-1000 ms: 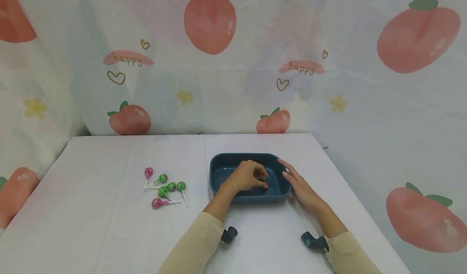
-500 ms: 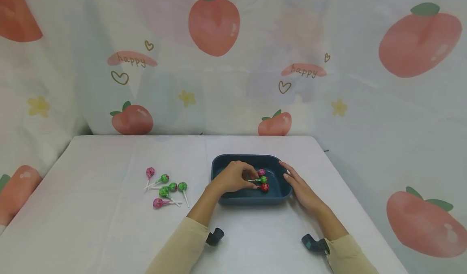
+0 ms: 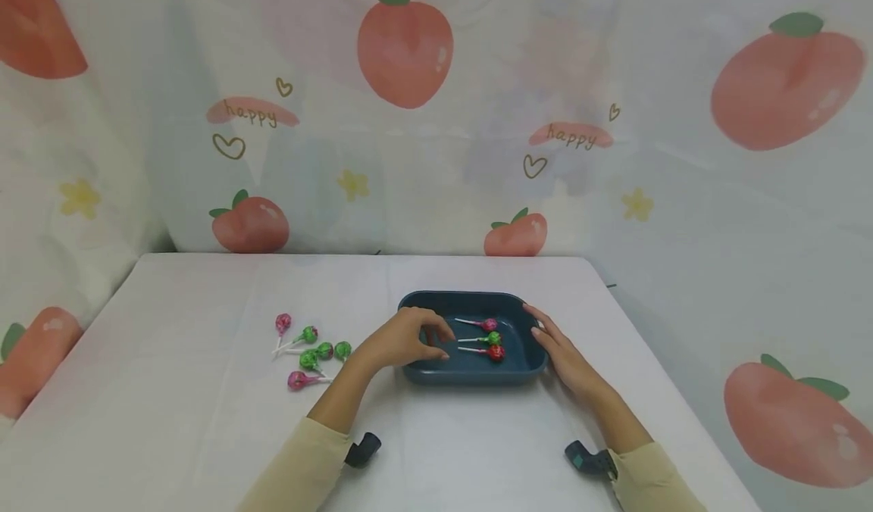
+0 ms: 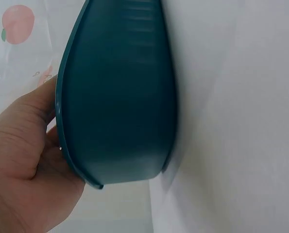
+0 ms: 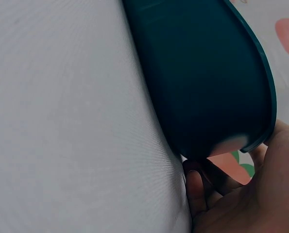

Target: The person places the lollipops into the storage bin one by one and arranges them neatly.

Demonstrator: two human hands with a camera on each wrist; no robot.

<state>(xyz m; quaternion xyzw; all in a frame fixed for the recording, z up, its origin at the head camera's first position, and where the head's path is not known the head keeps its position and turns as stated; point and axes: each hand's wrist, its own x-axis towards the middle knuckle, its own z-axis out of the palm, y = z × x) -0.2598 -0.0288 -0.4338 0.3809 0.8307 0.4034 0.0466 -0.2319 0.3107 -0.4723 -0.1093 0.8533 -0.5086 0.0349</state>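
A dark blue rectangular box (image 3: 470, 377) stands on the white table. Inside it lie three lollipops side by side, sticks to the left: a pink lollipop (image 3: 489, 324), a green lollipop (image 3: 494, 338) and a red lollipop (image 3: 495, 353). My left hand (image 3: 402, 338) is over the box's left end, fingers loosely bent with a gap to the thumb and nothing between them. Against the right end, my right hand (image 3: 569, 353) rests with extended fingers on the rim. Both wrist views show the box's outer wall (image 4: 115, 97) in front of the hand.
Several lollipops lie in a loose group left of the box, among them a pink lollipop (image 3: 283, 320) and a green lollipop (image 3: 343, 351). My left forearm overlaps the group's right side. A peach-print cloth (image 3: 436, 186) hangs behind the table (image 3: 184, 421).
My left hand let go of the lollipops inside the box and drew back leftward to its left end, revealing all three. The right hand stayed at the rim.
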